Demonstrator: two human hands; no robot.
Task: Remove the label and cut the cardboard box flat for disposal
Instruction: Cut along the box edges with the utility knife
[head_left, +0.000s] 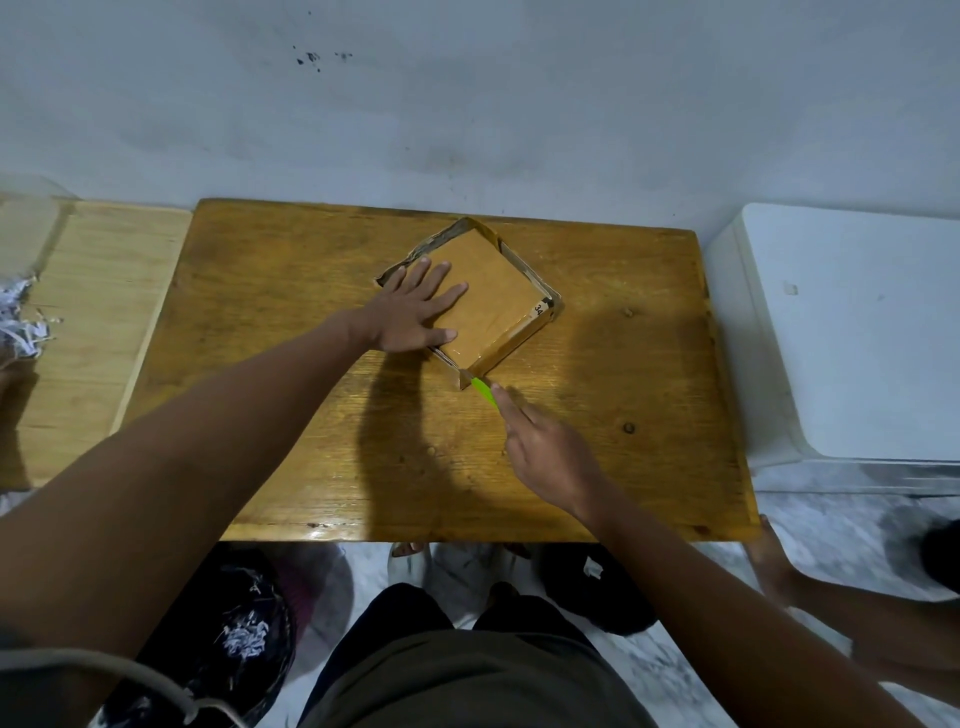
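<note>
The shallow cardboard box (480, 296) lies near the middle of the wooden table (291, 395), turned cornerwise, its low walls standing and a scrap of printed label (538, 310) showing at its right corner; the left hand (415, 312) lies flat inside it, fingers straight and spread, pressing the floor of the box down; the right hand (550, 452) is curled round a green-handled cutter (484, 389), forefinger along its back, the tip at the box's near corner. The chief risk, as I judge it, is a slip: the wall is thin, so a hard push could send the blade through towards the left thumb; the box may also pivot under uneven pressure, or the blade score the table.
</note>
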